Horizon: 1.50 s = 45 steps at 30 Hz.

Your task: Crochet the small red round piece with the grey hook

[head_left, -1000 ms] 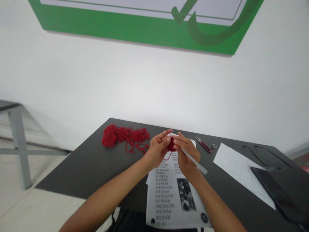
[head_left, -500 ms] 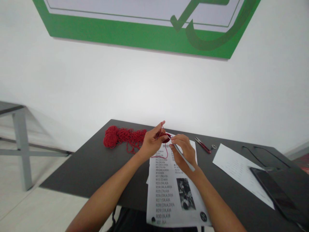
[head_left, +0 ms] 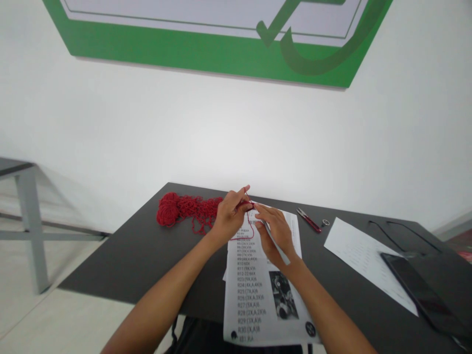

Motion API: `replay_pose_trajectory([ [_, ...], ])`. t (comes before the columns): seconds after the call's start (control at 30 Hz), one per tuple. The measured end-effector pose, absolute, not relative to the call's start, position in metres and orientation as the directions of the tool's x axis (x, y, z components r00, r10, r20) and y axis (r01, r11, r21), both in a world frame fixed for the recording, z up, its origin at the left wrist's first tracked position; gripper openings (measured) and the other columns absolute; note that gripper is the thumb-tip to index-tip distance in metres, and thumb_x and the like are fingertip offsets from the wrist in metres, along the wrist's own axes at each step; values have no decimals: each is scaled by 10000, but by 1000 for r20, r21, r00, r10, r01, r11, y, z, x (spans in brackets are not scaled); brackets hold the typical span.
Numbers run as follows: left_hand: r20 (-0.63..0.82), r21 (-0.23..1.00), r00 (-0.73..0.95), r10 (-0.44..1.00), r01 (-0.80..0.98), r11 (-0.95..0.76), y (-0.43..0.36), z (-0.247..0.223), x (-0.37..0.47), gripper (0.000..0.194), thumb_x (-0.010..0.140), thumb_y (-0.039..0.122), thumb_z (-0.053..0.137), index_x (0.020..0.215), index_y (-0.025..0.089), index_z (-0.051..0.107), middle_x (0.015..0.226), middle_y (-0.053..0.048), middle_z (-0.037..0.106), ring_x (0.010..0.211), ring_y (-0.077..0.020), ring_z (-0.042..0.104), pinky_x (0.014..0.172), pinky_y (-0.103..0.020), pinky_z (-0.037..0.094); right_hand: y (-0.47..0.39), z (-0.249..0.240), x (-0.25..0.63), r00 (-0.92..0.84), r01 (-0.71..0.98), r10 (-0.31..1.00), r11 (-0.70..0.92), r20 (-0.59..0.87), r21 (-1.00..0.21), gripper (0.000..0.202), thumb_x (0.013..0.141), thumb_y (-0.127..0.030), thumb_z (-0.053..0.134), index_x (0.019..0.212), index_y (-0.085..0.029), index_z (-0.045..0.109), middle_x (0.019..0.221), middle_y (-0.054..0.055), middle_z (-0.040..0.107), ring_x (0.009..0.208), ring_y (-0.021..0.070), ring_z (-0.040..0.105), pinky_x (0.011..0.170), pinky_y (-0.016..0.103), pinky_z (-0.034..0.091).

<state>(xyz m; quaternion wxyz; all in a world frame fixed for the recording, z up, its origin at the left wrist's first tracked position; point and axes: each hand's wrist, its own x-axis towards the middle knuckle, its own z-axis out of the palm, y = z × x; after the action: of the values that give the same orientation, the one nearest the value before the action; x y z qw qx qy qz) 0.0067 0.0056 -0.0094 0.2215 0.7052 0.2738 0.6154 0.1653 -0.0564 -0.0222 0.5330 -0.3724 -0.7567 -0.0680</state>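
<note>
Over the printed sheet (head_left: 245, 300), my left hand (head_left: 229, 212) pinches a small piece of dark red crochet (head_left: 250, 206), mostly hidden by the fingers. Its index finger points up with red yarn running over it, and a strand loops down onto the paper. My right hand (head_left: 276, 228) is closed around a grey-handled crochet hook (head_left: 279, 249), whose tip meets the crochet piece at my left fingertips. Left of the hands lies a ball of red yarn (head_left: 168, 210), with a tangle of loose yarn (head_left: 202, 209) trailing from it.
Right of the sheet lie red-handled thread snips (head_left: 309, 221) and a small metal ring (head_left: 325, 222). Farther right are a second paper (head_left: 354, 258), a dark phone or tablet (head_left: 420, 295) and thin black arms like those of glasses. A grey-legged stool or table (head_left: 31, 226) stands at left.
My right hand has moved slightly left, closer to my left hand, and the hook has shifted with it. The left index finger is a little more bent. The view has shifted slightly.
</note>
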Motion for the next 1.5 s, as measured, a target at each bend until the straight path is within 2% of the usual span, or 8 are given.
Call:
replay_pose_trajectory([
  [0.27, 821, 538, 82, 565, 220, -814, 3, -11, 10, 385, 911, 173, 677, 1291, 227, 666, 850, -18, 707, 824, -161, 643, 804, -293, 547, -64, -27, 166, 117, 282, 747, 607, 654, -743, 208, 1007, -397, 514, 1040, -253, 660, 1236, 65, 762, 1351, 286, 584, 1115, 563, 467],
  [0.6, 825, 540, 24, 565, 260, -800, 7, -12, 9, 333, 915, 149, 656, 1238, 220, 689, 818, 6, 693, 771, -141, 648, 753, -270, 575, -62, -35, 159, -27, 414, 717, 643, 697, -645, 173, 986, -320, 545, 1088, -286, 680, 1369, 41, 690, 1431, 266, 502, 1195, 526, 401],
  [0.73, 796, 585, 35, 604, 214, -783, 3, -14, 12, 309, 899, 161, 677, 1203, 208, 706, 806, 7, 684, 761, -135, 666, 751, -269, 586, -61, -25, 164, 151, 6, 816, 564, 558, -826, 162, 967, -395, 596, 944, -273, 700, 1164, 47, 783, 1319, 289, 610, 1138, 538, 442],
  [0.8, 779, 609, 50, 625, 177, -773, -1, -16, 15, 287, 888, 164, 688, 1170, 206, 719, 803, 11, 679, 732, -125, 669, 731, -258, 588, -55, -19, 165, 138, -328, 877, 479, 461, -814, 217, 947, -433, 626, 838, -256, 690, 1013, 37, 806, 1063, 275, 742, 1008, 516, 545],
  [0.9, 766, 632, 54, 641, 120, -766, -8, -17, 19, 303, 878, 173, 696, 1179, 204, 717, 813, 13, 672, 684, -109, 662, 666, -228, 580, -46, -17, 165, 94, -510, 906, 400, 413, -761, 231, 881, -462, 720, 802, -246, 723, 875, 11, 791, 861, 209, 753, 895, 423, 593],
  [1.03, 760, 642, 32, 649, 116, -758, -14, -16, 21, 340, 862, 191, 716, 1202, 211, 716, 850, -2, 694, 713, -120, 681, 666, -225, 583, -46, -20, 165, 160, -423, 879, 472, 449, -773, 224, 867, -490, 732, 867, -267, 762, 904, 13, 775, 878, 186, 719, 864, 379, 589],
  [1.27, 731, 676, 42, 681, 91, -731, -20, -17, 24, 278, 838, 226, 741, 1114, 212, 773, 844, -26, 720, 723, -138, 673, 678, -249, 580, -56, -15, 165, 188, 252, 739, 601, 647, -759, 236, 911, -462, 662, 943, -260, 779, 1000, 56, 739, 915, 221, 701, 816, 374, 587],
  [1.5, 338, 837, 206, 918, -512, -193, -23, -19, 36, 440, 771, 395, 829, 1152, 188, 757, 854, -38, 756, 716, -141, 683, 668, -260, 569, -61, -17, 160, 246, 313, 732, 561, 636, -767, 221, 896, -447, 686, 978, -255, 760, 947, 44, 731, 831, 200, 707, 725, 331, 591],
])
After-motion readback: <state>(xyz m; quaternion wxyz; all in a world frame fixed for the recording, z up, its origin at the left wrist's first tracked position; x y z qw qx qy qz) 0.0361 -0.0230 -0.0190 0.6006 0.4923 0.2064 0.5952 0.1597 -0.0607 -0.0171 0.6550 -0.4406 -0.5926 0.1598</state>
